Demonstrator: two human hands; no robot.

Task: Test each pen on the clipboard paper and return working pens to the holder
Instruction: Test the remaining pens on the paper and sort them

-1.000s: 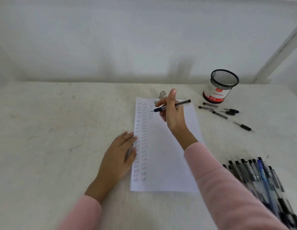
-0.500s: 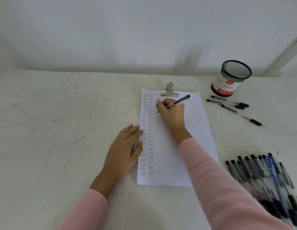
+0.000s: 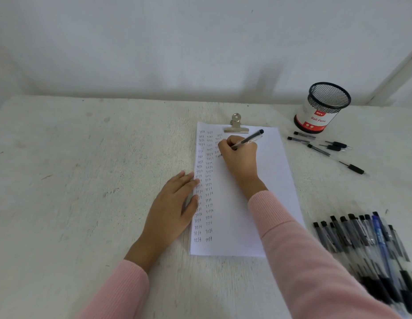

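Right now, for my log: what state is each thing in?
right hand: grips the pen
pen: tilted, tip down at the paper
left hand: flat, fingertips on the paper's edge
paper: clipped, two columns filled, third begun
clip: closed on paper's top
holder: upright, no pen sticking out
loose pens: lying beside holder
pen pile: lying at right

Counted on the table: one sheet of paper point(image 3: 234, 215), one metal clip point(image 3: 236, 126), one mesh holder point(image 3: 322, 109). One pen point(image 3: 248, 140) held in the right hand point(image 3: 240, 157); one left hand point(image 3: 171, 208). Loose pens point(image 3: 318, 150) beside the holder: apparently three. Heap of pens point(image 3: 361, 236) at lower right: at least ten, one blue; blur prevents an exact count.
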